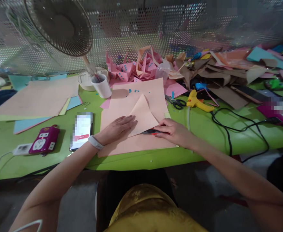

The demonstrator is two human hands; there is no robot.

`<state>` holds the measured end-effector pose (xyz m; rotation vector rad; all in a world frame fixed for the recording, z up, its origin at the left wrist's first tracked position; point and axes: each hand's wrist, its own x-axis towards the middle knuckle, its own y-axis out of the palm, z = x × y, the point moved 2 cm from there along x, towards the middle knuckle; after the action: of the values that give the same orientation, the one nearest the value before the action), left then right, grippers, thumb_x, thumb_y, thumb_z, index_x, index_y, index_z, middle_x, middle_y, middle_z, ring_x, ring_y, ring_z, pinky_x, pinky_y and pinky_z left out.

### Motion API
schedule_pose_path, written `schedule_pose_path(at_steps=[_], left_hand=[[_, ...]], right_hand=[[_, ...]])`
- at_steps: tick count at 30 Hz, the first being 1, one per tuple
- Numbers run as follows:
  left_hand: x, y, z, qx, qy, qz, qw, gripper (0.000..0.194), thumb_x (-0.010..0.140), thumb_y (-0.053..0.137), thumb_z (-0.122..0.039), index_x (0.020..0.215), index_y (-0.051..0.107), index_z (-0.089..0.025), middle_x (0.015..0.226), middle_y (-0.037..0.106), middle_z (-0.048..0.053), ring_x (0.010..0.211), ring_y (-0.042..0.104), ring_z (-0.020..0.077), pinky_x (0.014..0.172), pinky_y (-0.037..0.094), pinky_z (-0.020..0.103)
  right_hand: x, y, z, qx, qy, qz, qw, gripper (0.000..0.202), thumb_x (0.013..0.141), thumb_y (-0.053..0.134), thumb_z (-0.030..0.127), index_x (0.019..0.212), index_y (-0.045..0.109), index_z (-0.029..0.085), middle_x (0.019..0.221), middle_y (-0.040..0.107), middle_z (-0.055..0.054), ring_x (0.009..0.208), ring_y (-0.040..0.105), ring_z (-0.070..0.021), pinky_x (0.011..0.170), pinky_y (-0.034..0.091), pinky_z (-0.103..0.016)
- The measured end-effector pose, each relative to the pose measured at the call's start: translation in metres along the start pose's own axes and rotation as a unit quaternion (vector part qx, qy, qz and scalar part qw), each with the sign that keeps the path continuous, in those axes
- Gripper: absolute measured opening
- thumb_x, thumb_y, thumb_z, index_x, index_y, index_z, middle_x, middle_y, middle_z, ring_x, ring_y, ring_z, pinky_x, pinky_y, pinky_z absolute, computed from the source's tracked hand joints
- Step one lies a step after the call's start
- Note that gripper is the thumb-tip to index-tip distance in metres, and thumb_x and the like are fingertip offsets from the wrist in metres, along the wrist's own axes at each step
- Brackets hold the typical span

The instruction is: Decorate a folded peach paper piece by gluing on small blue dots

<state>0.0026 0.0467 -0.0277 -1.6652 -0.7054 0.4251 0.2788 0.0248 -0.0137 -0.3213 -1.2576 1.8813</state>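
Two hands work one pale pink paper sheet (141,106) at the green worktop's (204,135) front edge. Left hand (116,129) lies flat, released, pressing the upturned triangular fold; right hand (174,130) grips a red-black cutter (151,131) at the fold.

Bare table (204,135) right of paper; scissors (176,102), glue gun (198,102), possibly cable (230,129) obstruct.

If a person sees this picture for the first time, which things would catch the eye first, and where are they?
The eye likely goes first to the folded pink paper in the middle of the green table, pressed flat by the left hand, while the right hand holds a dark tool with a red part at its edge. Next come the big fan at the upper left and the heap of paper scraps at the back right.
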Motion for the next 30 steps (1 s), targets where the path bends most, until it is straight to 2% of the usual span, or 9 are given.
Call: schedule_pose_path(at_steps=[6,12,19,25,30], left_hand=[[-0.001,0.002,0.002,0.008,0.015,0.009,1.0,0.046,0.102,0.024,-0.028,0.146,0.037,-0.022,0.154,0.034,0.007,0.142,0.031,0.0185,0.118,0.025,0.041],[-0.001,0.004,0.003,0.011,0.015,0.003,1.0,0.045,0.102,0.026,-0.028,0.145,0.037,-0.021,0.153,0.035,0.009,0.142,0.031,0.0192,0.117,0.025,0.041],[-0.002,0.005,0.004,0.018,0.038,0.001,0.999,0.047,0.101,0.025,-0.022,0.147,0.033,-0.021,0.153,0.035,0.011,0.143,0.028,0.0194,0.117,0.026,0.043],[-0.002,0.004,0.002,0.021,0.029,0.006,0.999,0.047,0.1,0.025,-0.02,0.146,0.034,-0.02,0.154,0.034,0.011,0.143,0.028,0.0196,0.117,0.025,0.042],[-0.001,0.002,0.0,0.019,0.029,0.008,0.999,0.047,0.1,0.026,-0.019,0.145,0.036,-0.02,0.153,0.035,0.011,0.143,0.029,0.0194,0.116,0.026,0.041]], right_hand=[[-0.007,-0.001,-0.004,0.019,-0.003,0.011,1.0,0.033,0.089,0.061,0.034,0.117,0.068,0.017,0.099,0.063,-0.01,0.09,0.062,-0.0205,0.078,0.052,-0.034],[0.0,0.005,0.004,0.01,-0.016,0.0,1.0,0.031,0.089,0.062,0.033,0.116,0.069,0.021,0.1,0.063,-0.01,0.094,0.061,-0.0218,0.079,0.052,-0.035],[-0.001,0.008,0.01,0.01,-0.017,0.006,1.0,0.033,0.089,0.061,0.033,0.118,0.068,0.018,0.099,0.063,-0.01,0.094,0.061,-0.0219,0.08,0.053,-0.036],[0.004,0.014,0.018,0.002,-0.044,0.007,0.999,0.032,0.09,0.059,0.034,0.118,0.068,0.021,0.099,0.064,-0.01,0.094,0.061,-0.0221,0.08,0.054,-0.037],[0.001,0.016,0.017,0.003,-0.04,0.01,0.999,0.033,0.09,0.06,0.033,0.119,0.067,0.021,0.099,0.064,-0.009,0.093,0.061,-0.0215,0.08,0.054,-0.036]])
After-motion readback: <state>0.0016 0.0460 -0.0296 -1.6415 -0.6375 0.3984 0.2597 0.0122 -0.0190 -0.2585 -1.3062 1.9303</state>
